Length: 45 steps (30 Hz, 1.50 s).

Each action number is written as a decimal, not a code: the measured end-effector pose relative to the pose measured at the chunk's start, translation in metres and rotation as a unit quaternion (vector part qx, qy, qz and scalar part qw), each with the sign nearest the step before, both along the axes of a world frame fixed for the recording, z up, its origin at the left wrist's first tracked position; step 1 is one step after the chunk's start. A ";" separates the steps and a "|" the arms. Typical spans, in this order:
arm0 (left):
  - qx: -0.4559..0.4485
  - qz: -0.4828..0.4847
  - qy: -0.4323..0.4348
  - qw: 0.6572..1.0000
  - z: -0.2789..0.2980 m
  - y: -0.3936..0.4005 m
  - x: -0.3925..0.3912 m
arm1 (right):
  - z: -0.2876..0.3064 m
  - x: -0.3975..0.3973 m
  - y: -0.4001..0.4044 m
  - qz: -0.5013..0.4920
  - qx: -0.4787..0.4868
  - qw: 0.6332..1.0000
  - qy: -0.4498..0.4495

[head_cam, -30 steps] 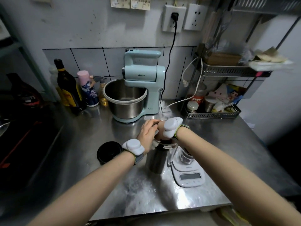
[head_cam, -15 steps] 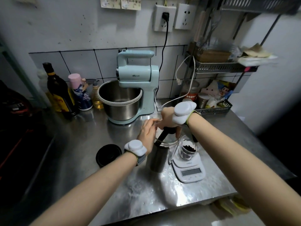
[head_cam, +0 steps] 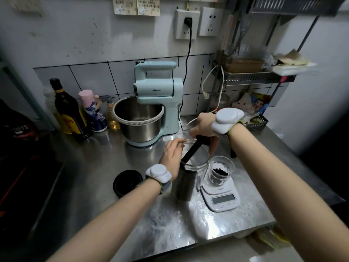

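Observation:
A tall glass jar (head_cam: 186, 181) with dark contents stands on the steel counter (head_cam: 105, 167), beside a white scale (head_cam: 222, 197). My left hand (head_cam: 171, 157) grips the jar's upper left side near the rim. My right hand (head_cam: 203, 128) holds the top of a black scoop handle (head_cam: 192, 150), which slants down into the jar's mouth. On the scale stands a small glass cup (head_cam: 220, 172) with dark beans at its bottom. The scoop's lower end is hidden inside the jar.
A black lid (head_cam: 127, 182) lies left of the jar. Behind stand a pale blue stand mixer (head_cam: 156, 91) with a steel bowl (head_cam: 138, 121), a dark bottle (head_cam: 66, 108), smaller bottles (head_cam: 94, 112) and a wire rack (head_cam: 255, 78). The counter's front edge runs close below the scale.
My right hand has risen above the jar, drawing the black handle up and out at a slant. The glass cup on the scale has come into view. My left hand stays on the jar.

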<state>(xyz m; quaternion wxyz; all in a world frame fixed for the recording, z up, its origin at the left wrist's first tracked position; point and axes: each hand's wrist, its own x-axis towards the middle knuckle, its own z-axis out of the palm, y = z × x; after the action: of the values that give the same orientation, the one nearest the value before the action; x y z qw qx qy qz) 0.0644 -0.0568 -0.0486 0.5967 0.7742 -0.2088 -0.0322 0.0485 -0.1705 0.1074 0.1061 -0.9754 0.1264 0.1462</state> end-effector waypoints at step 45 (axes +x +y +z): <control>-0.030 0.194 0.015 0.980 0.020 -0.036 -0.020 | -0.036 -0.106 -0.121 -0.247 0.522 0.813 -0.078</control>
<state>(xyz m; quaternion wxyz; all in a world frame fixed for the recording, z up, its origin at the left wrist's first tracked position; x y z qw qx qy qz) 0.0441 -0.0925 -0.0286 0.6177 0.7810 -0.0464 0.0793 -0.0571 -0.2920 0.0712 0.6412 -0.7174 0.2596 0.0823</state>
